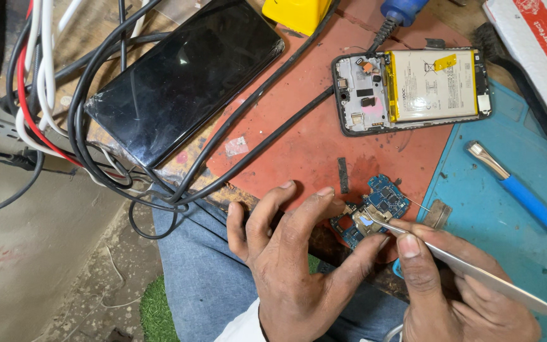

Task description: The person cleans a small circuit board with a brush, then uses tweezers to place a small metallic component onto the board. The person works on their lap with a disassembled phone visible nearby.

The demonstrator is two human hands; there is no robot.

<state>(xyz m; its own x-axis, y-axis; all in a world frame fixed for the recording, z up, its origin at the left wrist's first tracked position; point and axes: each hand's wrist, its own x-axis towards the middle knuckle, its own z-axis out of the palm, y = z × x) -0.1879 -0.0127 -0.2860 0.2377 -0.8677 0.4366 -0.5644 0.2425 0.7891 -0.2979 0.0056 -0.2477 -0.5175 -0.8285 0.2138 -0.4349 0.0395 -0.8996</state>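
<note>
A blue circuit board (pixel 375 206) is pinched at its edge by the left hand (pixel 292 253), on the red mat (pixel 299 145). Metal tweezers (pixel 451 263) are gripped closed by the right hand (pixel 457 297), tips on the board. An opened phone (pixel 413 88) lies above the board; a blue-handled tool (pixel 517 190) lies to its right.

A dark, blank phone screen (pixel 185 79) with a cracked corner lies tilted at upper left among cables. At upper right, an opened phone shows a yellow-edged battery with a pale printed label (pixel 435 85). A white package with red print (pixel 536 54) sits at the far right edge.
</note>
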